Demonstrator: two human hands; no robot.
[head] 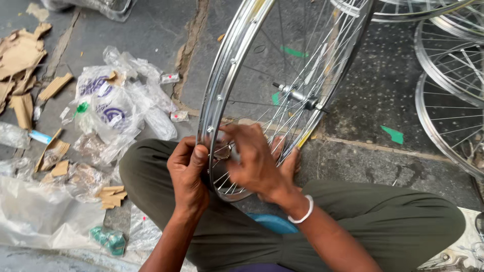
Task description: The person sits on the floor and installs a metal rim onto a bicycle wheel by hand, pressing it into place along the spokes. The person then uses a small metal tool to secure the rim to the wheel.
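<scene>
A silver spoked bicycle wheel (237,65) stands upright between my knees, its hub (297,95) in mid-frame. My left hand (187,171) grips the near part of the rim from the left side. My right hand (254,161) reaches through the spokes at the same spot, fingers pinched on a small metal tool or spoke nipple (222,151) at the rim; which one I cannot tell. A white band (301,212) circles my right wrist. I sit cross-legged in olive trousers (383,221), a bare foot showing behind the rim.
More spoked wheels (448,95) lie on the stone floor at the right. Crumpled clear plastic bags (113,106) and cardboard scraps (20,55) litter the floor on the left. A small green roll (108,241) lies near my left knee. Green tape bits dot the floor.
</scene>
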